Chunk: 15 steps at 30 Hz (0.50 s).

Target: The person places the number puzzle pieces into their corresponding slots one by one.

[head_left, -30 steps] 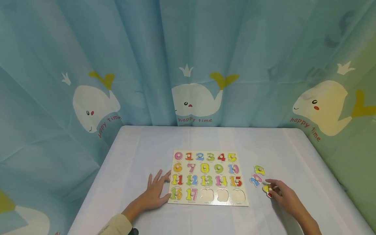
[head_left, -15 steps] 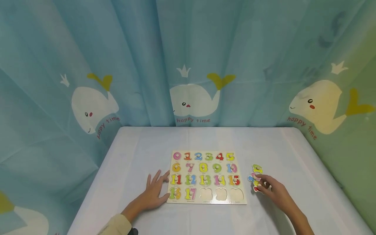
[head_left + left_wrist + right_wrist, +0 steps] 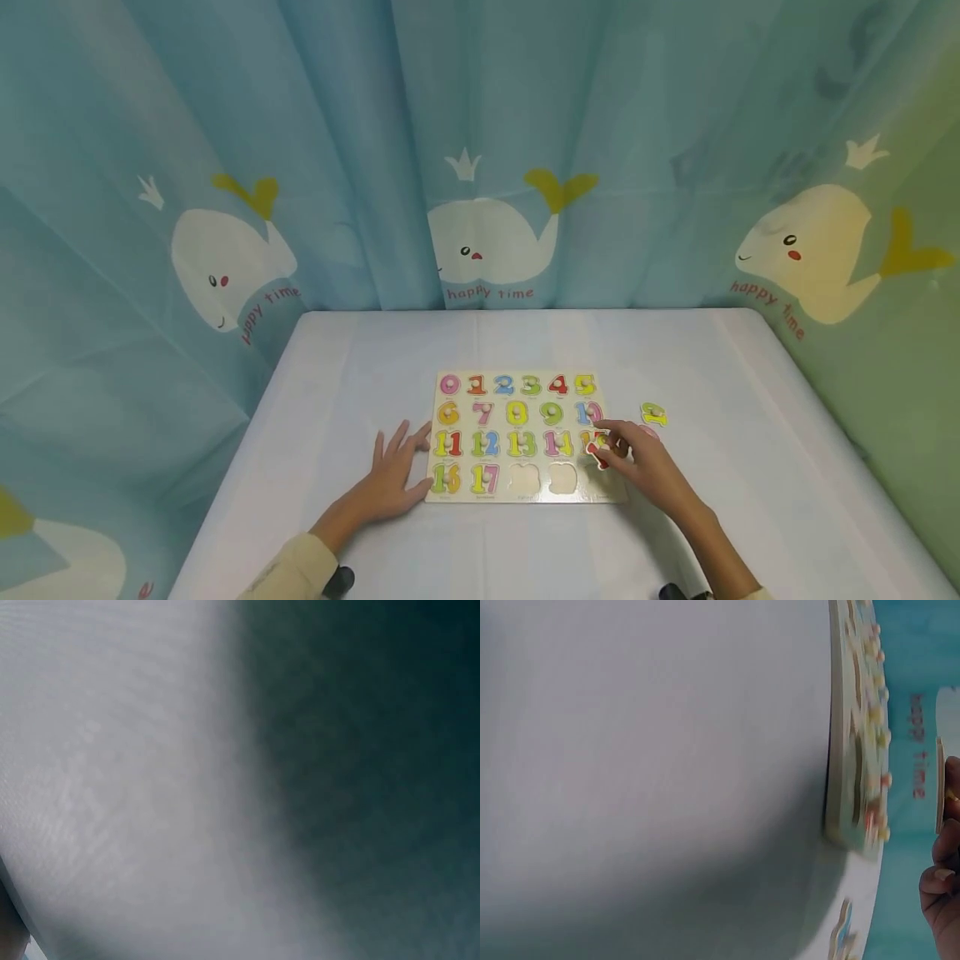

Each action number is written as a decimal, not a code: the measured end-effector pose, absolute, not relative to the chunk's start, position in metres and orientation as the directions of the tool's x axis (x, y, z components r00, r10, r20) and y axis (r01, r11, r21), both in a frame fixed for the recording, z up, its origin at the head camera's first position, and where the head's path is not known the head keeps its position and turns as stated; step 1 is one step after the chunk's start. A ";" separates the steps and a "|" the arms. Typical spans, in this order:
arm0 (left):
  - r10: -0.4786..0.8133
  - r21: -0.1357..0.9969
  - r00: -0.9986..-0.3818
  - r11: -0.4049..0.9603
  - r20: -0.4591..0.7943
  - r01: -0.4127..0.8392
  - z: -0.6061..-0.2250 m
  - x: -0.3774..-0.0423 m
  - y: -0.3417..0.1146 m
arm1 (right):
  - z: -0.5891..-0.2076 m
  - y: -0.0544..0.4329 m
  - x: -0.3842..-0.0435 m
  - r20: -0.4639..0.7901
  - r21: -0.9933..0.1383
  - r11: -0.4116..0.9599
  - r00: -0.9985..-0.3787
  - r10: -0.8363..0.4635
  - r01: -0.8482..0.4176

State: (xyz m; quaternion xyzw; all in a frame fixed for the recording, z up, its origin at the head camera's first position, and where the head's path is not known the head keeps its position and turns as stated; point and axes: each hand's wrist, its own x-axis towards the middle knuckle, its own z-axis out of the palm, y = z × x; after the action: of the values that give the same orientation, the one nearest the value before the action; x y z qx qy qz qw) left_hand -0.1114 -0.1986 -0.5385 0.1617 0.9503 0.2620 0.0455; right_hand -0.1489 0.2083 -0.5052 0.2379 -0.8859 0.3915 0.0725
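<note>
A wooden number puzzle board (image 3: 502, 461) with knobbed number pieces lies on the table. My left hand (image 3: 386, 483) rests at its left edge with fingers spread, touching the board. Over the board's right side, my right hand (image 3: 645, 467) pinches a red and yellow number piece (image 3: 597, 454) between thumb and fingers. In the right wrist view this piece (image 3: 940, 785) is edge-on, raised above the board (image 3: 835, 750). Two bare recesses show in the bottom row; the hand hides that row's right end. The left wrist view is mostly blur, with a dark sliver of hand at lower left.
A green and yellow number piece (image 3: 654, 414) lies on the white table (image 3: 525, 550) right of the board. A pink-edged piece (image 3: 649, 431) beside it is mostly hidden behind the right hand. Blue whale-print curtains (image 3: 337, 125) stand around the table.
My right hand has lifted the red and yellow number piece from beside the other loose pieces and carried it left over the board. My left hand stays at the board's left edge.
</note>
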 end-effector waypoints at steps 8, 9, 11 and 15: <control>0.332 0.514 -0.943 0.811 -0.012 0.279 -0.539 -0.114 -0.199 | -0.505 0.186 -0.151 0.287 -0.668 0.583 -0.883 -0.371 -0.462; 0.333 0.514 -0.943 0.811 -0.012 0.280 -0.538 -0.114 -0.199 | -0.506 0.184 -0.150 0.277 -0.667 0.589 -0.885 -0.373 -0.457; 0.334 0.515 -0.943 0.811 -0.014 0.279 -0.538 -0.114 -0.199 | -0.507 0.178 -0.149 0.256 -0.670 0.594 -0.889 -0.380 -0.446; 0.335 0.513 -0.942 0.813 -0.024 0.276 -0.538 -0.114 -0.199 | -0.509 0.165 -0.146 0.209 -0.670 0.600 -0.886 -0.413 -0.437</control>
State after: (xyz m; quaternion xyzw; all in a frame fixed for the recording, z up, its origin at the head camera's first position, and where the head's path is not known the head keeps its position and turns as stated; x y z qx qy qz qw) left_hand -0.1143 -0.1990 -0.5376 0.1606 0.9503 0.2606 0.0564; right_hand -0.1458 0.1650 -0.5091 0.2377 -0.8943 0.3788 0.0162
